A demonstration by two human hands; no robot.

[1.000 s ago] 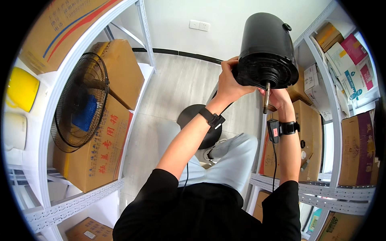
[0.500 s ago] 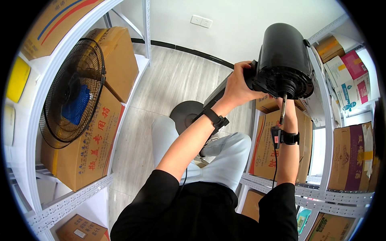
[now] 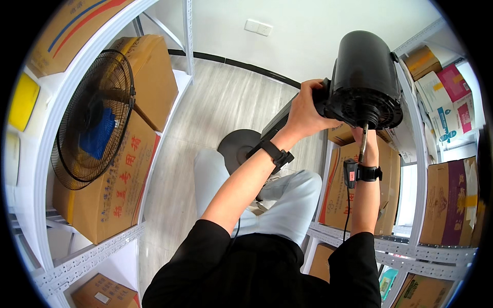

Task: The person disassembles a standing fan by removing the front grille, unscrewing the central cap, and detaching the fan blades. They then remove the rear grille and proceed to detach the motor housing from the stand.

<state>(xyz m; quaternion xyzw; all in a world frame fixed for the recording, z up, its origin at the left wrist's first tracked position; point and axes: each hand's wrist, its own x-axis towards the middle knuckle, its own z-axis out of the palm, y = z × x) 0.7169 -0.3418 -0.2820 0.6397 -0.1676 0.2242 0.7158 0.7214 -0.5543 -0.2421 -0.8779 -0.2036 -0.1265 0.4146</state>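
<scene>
A black pedestal fan without its grille or blades stands before me. Its rounded motor housing [image 3: 362, 66] is at the upper right, and a bare metal shaft [image 3: 364, 141] points toward me. My left hand [image 3: 308, 110] is wrapped round the fan's neck just left of the housing. Beneath the housing is my right hand [image 3: 360, 134]; its fingers are hidden behind the motor, so their grip does not show. The fan's post [image 3: 280, 118] slants down to a round black base [image 3: 237, 146] on the floor, by my legs.
On the left shelf, a black wire fan grille [image 3: 92, 120] with blue at its centre leans against cardboard boxes [image 3: 126, 179]. A right-hand rack [image 3: 418, 205] holds more boxes [image 3: 447, 200] close to my right arm. Ahead is a white wall with a socket plate [image 3: 258, 27].
My right forearm has shifted slightly left, with its wrist strap and cable. The fan motor and my left hand stay almost in place.
</scene>
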